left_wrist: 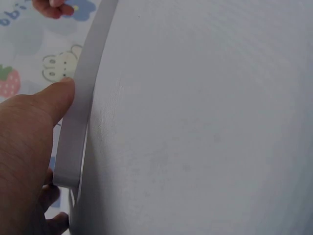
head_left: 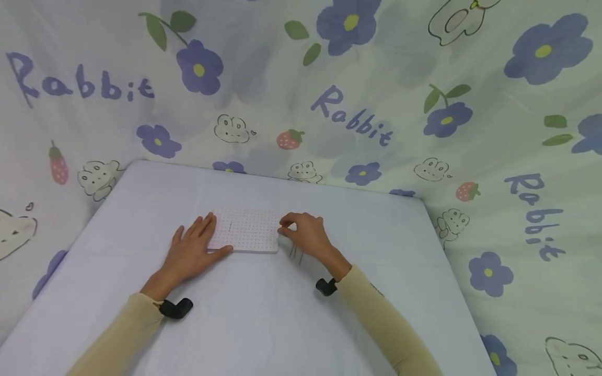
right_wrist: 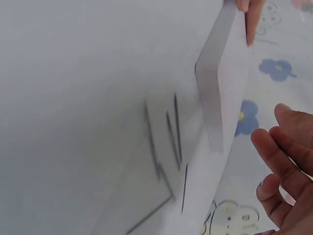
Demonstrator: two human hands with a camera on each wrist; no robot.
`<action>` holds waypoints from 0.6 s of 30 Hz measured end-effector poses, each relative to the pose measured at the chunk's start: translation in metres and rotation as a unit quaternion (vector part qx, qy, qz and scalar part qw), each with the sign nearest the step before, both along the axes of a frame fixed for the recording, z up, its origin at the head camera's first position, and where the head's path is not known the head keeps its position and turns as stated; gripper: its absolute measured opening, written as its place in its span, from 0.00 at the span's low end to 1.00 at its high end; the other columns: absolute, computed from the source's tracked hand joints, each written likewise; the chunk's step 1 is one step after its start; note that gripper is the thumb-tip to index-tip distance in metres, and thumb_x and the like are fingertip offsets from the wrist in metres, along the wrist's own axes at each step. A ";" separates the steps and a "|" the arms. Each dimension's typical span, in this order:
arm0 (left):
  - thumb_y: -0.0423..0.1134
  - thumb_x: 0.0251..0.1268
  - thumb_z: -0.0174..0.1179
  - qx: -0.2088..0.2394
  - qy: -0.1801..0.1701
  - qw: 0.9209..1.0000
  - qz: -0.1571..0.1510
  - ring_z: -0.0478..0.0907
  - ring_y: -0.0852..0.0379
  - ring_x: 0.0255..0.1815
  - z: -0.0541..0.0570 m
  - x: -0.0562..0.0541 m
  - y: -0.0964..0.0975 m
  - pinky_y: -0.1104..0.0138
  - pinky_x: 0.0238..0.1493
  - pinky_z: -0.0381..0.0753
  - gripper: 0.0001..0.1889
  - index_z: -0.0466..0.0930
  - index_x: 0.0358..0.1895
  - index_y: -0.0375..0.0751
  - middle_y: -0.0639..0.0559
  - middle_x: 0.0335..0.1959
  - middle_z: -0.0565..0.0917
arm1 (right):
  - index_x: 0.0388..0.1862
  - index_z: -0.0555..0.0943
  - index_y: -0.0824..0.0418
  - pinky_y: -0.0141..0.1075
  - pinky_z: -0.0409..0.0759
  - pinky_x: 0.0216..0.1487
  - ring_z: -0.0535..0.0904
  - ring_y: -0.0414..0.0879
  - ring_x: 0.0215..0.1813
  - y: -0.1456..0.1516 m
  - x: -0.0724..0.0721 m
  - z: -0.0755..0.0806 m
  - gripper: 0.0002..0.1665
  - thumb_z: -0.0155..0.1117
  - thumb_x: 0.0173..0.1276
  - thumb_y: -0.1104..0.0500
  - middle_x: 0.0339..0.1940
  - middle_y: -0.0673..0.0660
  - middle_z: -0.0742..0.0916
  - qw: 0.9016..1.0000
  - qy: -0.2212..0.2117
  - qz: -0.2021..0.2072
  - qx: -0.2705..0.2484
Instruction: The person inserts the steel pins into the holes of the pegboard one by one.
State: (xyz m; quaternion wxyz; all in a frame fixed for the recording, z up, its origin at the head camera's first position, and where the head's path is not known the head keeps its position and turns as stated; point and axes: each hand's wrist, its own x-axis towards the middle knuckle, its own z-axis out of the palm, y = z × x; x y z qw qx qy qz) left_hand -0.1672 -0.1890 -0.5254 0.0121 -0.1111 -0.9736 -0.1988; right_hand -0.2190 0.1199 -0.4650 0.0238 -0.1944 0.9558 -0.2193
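A white board (head_left: 246, 230) with a grid of small dots lies on the table. My left hand (head_left: 190, 253) rests at its left end, fingers spread, thumb (left_wrist: 61, 95) along the near edge. By the right end is my right hand (head_left: 308, 232), its thumb and index fingertips close together. In the right wrist view its fingers (right_wrist: 271, 152) are bent, and I cannot tell whether they pinch something thin. Several thin dark sticks (right_wrist: 150, 137) lie on the table below that hand. A short dark line (head_left: 230, 226) shows on the board's left half.
The white table (head_left: 244, 324) reaches past the board on all sides. Behind it hangs a cloth (head_left: 263, 94) printed with flowers, rabbits and strawberries. Black wrist cameras (head_left: 176, 308) sit on both wrists, over beige sleeves (head_left: 119, 334).
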 end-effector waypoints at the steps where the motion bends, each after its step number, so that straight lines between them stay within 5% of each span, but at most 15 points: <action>1: 0.73 0.65 0.52 0.001 0.001 1.000 0.000 0.48 0.31 0.80 0.000 0.000 0.000 0.30 0.71 0.39 0.55 0.50 0.79 0.32 0.36 0.81 0.52 | 0.52 0.86 0.48 0.52 0.67 0.54 0.83 0.47 0.54 0.007 0.001 0.001 0.15 0.67 0.71 0.46 0.43 0.40 0.90 1.000 -0.003 -0.005 -0.005; 10: 0.73 0.65 0.52 0.004 -0.002 1.000 0.000 0.48 0.32 0.80 0.000 0.001 0.000 0.31 0.72 0.39 0.55 0.50 0.79 0.31 0.36 0.81 0.52 | 0.51 0.87 0.51 0.61 0.68 0.59 0.82 0.51 0.55 0.063 0.013 -0.004 0.16 0.71 0.68 0.47 0.44 0.42 0.89 0.998 -0.014 -0.049 -0.046; 18: 0.72 0.65 0.53 0.005 0.002 1.000 -0.001 0.48 0.32 0.80 0.001 0.000 0.000 0.30 0.71 0.39 0.55 0.50 0.79 0.31 0.36 0.81 0.52 | 0.54 0.85 0.51 0.59 0.68 0.61 0.81 0.50 0.58 0.093 0.020 -0.020 0.19 0.73 0.66 0.49 0.45 0.45 0.88 0.994 -0.043 -0.084 -0.052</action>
